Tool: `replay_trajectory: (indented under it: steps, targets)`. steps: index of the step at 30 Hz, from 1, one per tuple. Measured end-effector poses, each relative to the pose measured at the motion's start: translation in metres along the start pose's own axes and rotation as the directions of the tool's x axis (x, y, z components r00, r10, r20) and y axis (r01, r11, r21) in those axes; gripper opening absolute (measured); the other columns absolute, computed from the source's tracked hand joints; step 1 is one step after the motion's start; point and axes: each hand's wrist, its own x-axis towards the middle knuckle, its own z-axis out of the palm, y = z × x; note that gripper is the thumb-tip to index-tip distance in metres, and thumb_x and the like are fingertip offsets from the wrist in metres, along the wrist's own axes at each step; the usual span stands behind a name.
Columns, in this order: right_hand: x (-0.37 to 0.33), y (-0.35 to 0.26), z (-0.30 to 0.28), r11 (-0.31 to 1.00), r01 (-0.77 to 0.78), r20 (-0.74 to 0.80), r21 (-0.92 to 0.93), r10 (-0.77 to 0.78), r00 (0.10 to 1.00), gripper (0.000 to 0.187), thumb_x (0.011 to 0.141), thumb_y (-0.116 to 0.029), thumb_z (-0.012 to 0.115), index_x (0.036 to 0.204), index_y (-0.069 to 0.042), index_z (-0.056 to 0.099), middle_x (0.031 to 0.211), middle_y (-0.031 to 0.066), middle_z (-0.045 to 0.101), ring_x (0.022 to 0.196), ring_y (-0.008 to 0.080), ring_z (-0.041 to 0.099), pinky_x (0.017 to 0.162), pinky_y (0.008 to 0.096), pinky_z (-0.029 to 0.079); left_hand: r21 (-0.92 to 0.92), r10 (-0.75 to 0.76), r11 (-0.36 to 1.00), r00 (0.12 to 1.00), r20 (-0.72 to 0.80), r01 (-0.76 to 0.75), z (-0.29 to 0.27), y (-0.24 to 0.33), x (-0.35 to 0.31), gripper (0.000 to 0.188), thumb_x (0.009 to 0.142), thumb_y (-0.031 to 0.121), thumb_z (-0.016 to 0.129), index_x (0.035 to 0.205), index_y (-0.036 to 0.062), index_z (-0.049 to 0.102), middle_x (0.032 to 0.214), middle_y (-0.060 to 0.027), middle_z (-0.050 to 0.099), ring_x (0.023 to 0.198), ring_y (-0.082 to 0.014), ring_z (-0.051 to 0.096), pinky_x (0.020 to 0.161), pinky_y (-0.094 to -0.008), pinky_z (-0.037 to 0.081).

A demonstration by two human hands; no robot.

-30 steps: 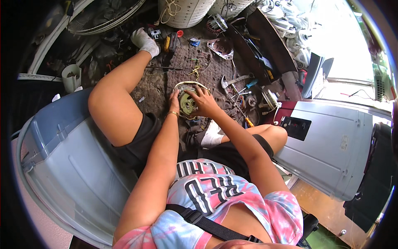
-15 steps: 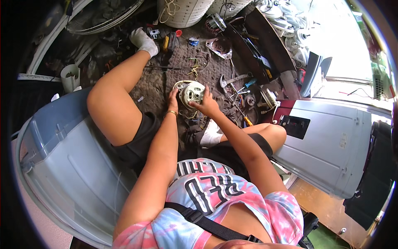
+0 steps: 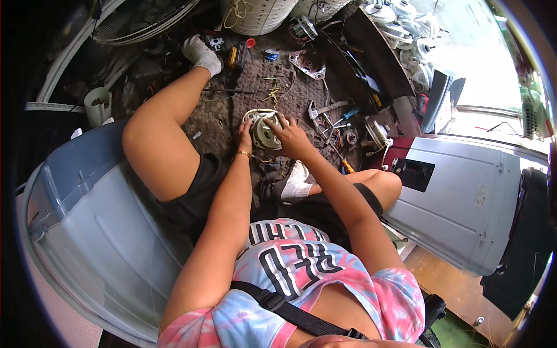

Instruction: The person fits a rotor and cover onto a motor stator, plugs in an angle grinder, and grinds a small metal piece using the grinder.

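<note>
A round, pale metal electric motor (image 3: pixel 264 137) with a slotted end cover is held above the brown mat between my hands. My left hand (image 3: pixel 245 134) wraps its left side, with the fingertips at the rim. Over the right side and top edge, my right hand (image 3: pixel 292 137) curls its fingers and partly hides the cover. Pale wire loops round the motor's far side. Just beyond it, several small brass-coloured screws (image 3: pixel 272 93) and wire bits lie on the mat (image 3: pixel 249 78).
To the right lie a hammer (image 3: pixel 314 111), screwdrivers and another motor (image 3: pixel 377 134). A metal bracket plate (image 3: pixel 307 65) and a cordless tool's battery end (image 3: pixel 235 58) are farther off. Grey appliance casings (image 3: pixel 116 232) flank me. My socked foot (image 3: pixel 200 55) rests far left.
The motor has been tilted and turned in my hands, so its cover faces another way. My right hand's fingers have moved in over its upper side. My left hand stays at its side.
</note>
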Motion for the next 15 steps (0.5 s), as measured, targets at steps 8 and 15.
replay_trajectory:
  steps: [8,15]
  targets:
    - [0.014,0.0,0.031,0.988,-0.05,0.077,0.143,0.039,0.996,0.132,0.053,-0.041,0.096,0.159,-0.012,0.022,0.156,0.0268,0.03,0.136,0.0506,0.038,0.11,0.0537,0.041,-0.007,0.026,1.0,1.0,0.016,-0.026,0.009,0.008,-0.007,0.058,0.092,0.046,0.069,0.133,0.0053,0.061,0.131,-0.0081,0.062,0.122,-0.0216,0.055,0.107,-0.0352,0.04]
    - [0.004,0.022,0.064,0.879,-0.241,0.143,0.411,0.199,0.969,0.13,0.057,-0.048,0.094,0.157,-0.007,0.023,0.152,0.0273,0.033,0.134,0.0499,0.04,0.111,0.053,0.04,0.04,0.035,0.999,0.999,-0.018,-0.035,0.008,0.01,-0.023,0.062,0.092,0.049,0.069,0.134,0.0054,0.057,0.133,-0.0093,0.06,0.125,-0.0221,0.053,0.108,-0.0355,0.039]
